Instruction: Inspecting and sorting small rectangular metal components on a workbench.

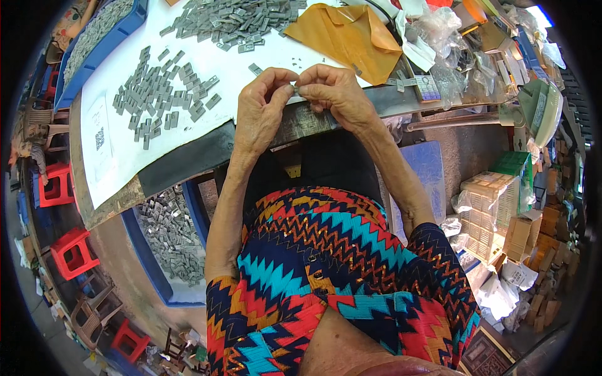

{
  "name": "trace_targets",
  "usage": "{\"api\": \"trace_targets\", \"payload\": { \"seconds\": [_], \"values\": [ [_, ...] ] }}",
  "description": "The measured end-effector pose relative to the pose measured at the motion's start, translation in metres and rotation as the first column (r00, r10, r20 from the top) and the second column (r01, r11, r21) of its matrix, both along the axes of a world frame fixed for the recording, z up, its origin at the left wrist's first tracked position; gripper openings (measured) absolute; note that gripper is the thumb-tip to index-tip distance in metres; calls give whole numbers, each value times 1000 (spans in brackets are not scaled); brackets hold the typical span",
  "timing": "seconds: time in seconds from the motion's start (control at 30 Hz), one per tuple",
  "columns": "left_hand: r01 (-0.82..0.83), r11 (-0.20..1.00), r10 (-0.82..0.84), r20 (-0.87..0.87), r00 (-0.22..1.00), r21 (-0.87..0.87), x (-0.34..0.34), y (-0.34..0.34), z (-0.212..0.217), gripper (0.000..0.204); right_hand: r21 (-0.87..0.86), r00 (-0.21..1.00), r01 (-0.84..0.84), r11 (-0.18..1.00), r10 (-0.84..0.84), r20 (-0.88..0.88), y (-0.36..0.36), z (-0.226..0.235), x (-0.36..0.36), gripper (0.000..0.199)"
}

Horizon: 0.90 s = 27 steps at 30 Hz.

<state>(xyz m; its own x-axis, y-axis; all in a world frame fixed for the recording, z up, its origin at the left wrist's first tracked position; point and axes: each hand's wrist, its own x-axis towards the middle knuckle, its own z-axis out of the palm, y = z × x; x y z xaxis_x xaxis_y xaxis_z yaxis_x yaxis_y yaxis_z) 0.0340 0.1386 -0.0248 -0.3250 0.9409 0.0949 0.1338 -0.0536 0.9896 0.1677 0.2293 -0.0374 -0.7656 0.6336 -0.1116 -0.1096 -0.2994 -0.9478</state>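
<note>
Both my hands meet over the near edge of the table, their fingertips almost touching. My left hand (263, 106) pinches with thumb and forefinger. My right hand (338, 94) is closed in a similar pinch facing it. Something small and greyish shows between the fingertips, too hidden to name. One flat grey metal piece (255, 69) lies just beyond my left knuckles. Spread out to the left are several similar rectangular pieces (160, 94), and a larger heap (235, 22) of them sits farther back. Tiny dark bits (298, 62) are scattered on the white sheet beyond my fingers.
An orange-brown sheet (351, 44) lies beyond my right hand, with plastic bags (439, 31) farther right. Blue crates of grey pieces stand at the far left (78, 78) and below the table (164, 289). Red stools (74, 254) stand left; a lamp (539, 113) juts in at right.
</note>
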Motion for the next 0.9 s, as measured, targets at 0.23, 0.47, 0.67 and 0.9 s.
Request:
{"api": "trace_targets", "payload": {
  "seconds": [0.23,0.47,0.67,0.9],
  "values": [
    [-7,1000,7,62,998,2,-2,-2,-2,13,153,993,41,987,-57,105,-11,7,-7,7],
    [-3,999,5,51,999,-40,-3,-2,-3,14,148,988,108,983,-122,90,-12,3,-8,7],
    [8,1000,-5,-189,982,20,0,-7,3,16,196,982,124,973,-149,115,-8,5,-7,6],
    [-27,999,34,-278,960,28,3,-8,4,18,292,979,155,944,-187,85,-9,3,-8,6]
  ]
}}
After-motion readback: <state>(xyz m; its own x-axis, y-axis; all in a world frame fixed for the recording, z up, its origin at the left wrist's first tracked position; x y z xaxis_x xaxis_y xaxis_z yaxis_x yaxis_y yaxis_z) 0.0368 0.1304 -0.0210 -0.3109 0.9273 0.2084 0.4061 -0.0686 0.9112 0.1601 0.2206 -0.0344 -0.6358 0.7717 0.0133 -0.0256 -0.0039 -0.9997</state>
